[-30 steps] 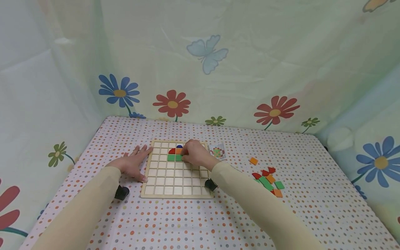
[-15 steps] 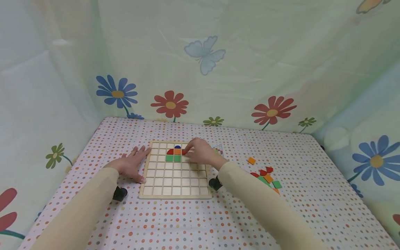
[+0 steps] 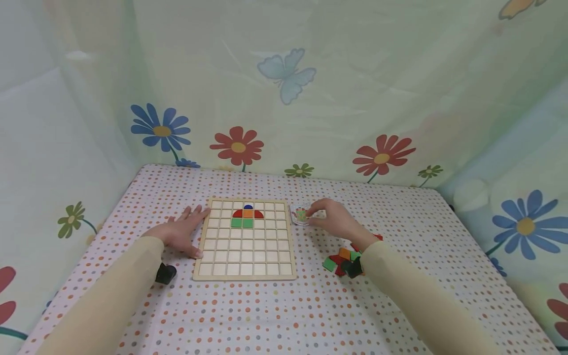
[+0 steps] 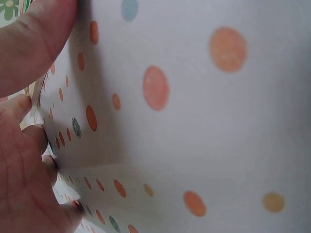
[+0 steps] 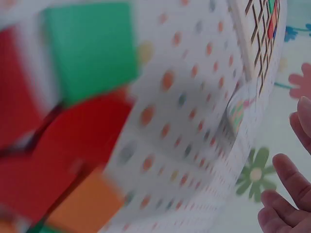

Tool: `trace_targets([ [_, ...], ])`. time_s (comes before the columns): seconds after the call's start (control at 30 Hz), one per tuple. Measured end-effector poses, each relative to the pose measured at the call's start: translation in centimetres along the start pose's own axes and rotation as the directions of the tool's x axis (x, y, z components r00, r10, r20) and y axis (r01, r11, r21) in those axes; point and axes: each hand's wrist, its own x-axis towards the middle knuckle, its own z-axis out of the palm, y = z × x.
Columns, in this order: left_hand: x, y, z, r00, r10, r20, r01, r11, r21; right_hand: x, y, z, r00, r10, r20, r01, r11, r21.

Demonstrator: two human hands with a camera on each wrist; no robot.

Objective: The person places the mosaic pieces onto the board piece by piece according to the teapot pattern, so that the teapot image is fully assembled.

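My left hand (image 3: 178, 232) lies with spread fingers at the left edge of a wooden grid board (image 3: 246, 256), its thumb and fingertips against the frame. Near the board's top sit a blue half-round piece (image 3: 248, 207), an orange square (image 3: 248, 213) with a red quarter-round piece (image 3: 238, 214) on either side, and two green squares (image 3: 237, 223) below. Over the right edge of a small picture card (image 3: 298, 217) hovers my right hand (image 3: 335, 219). Its fingers look loosely bent and hold nothing in the right wrist view, where the card (image 5: 236, 114) lies apart from them.
Loose tiles lie in a pile right of the board, partly under my right wrist: a green square (image 3: 329, 265), an orange square (image 3: 344, 253) and several red pieces. A dotted cloth (image 3: 248, 315) covers the table; flowered curtains (image 3: 337, 98) stand behind and at both sides.
My right hand has left the board and moved right to the card. The right red quarter-round piece it was fingering now lies uncovered beside the orange square. My left hand stays put.
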Motion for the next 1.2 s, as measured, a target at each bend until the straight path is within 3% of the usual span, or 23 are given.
trace_targets([
  [0.4,0.1,-0.2,-0.2,1.0,-0.005,0.02,0.006,1.0,-0.016,-5.9,6.6,-3.7,0.988,0.142,-0.067,-0.144,0.989,-0.039],
  [0.8,0.0,-0.2,-0.1,1.0,0.019,0.011,-0.019,1.0,-0.012,-10.9,10.8,-4.4,0.966,0.242,-0.093,-0.248,0.967,-0.059],
  [1.0,-0.1,-0.1,-0.2,1.0,0.022,0.013,-0.022,1.0,-0.021,-12.5,12.3,-4.4,0.953,0.299,-0.053,-0.302,0.949,-0.088],
  [1.2,-0.1,-0.2,-0.1,1.0,0.027,0.014,-0.027,0.999,-0.029,-13.2,13.3,-3.7,0.956,0.291,-0.038,-0.293,0.95,-0.103],
])
